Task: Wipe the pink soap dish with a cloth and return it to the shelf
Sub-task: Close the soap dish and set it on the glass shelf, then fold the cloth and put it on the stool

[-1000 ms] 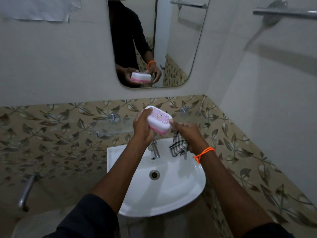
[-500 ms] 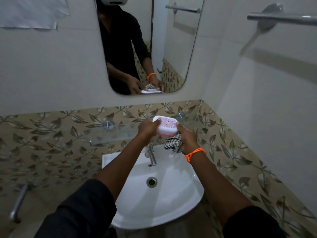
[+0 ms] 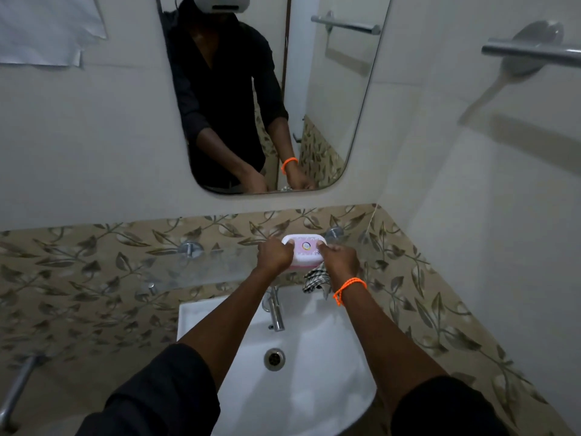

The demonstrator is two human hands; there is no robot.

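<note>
The pink soap dish (image 3: 304, 248), closed with a white lid and a round logo, is held level at the right end of the glass shelf (image 3: 201, 265), against the leaf-patterned wall tiles. My left hand (image 3: 273, 254) grips its left end. My right hand (image 3: 340, 259) grips its right end and also holds the checked cloth (image 3: 316, 280), which hangs below the dish. Whether the dish rests on the glass I cannot tell.
A white basin (image 3: 239, 372) with a chrome tap (image 3: 275, 306) sits under my arms. A mirror (image 3: 314, 89) hangs above the shelf. A metal towel bar (image 3: 531, 53) juts from the right wall, and a pipe handle (image 3: 15, 388) is at lower left.
Both hands carried the soap dish from above the tap, tilted, back and up to shelf height, where it is now level. The cloth stayed in my right hand.
</note>
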